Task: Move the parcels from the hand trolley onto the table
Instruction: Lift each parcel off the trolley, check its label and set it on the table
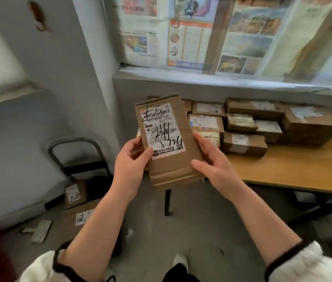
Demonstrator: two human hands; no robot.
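- The nearest parcel [173,165] is brown cardboard, matt, creased and dented at its folded ends.
- Its label [162,131] is white paper with a slight sheen, printed and scrawled over in black marker ink.
- The parcels [244,143] along the far edge of the table [295,169] are the same dull brown cardboard, with paper labels and strips of tape.
- The tabletop looks like pale wood, smooth with a soft sheen; its leg [167,202] looks like black metal.
- The hand trolley [75,140] has a grey metal tube handle, dull.
- The boxes [75,192] on it are matt cardboard.
- The newspaper sheets [189,37] are thin printed paper.
- The floor [211,220] is grey, rough and speckled.
- The sleeves [301,263] are white fleecy cloth with dark trim.
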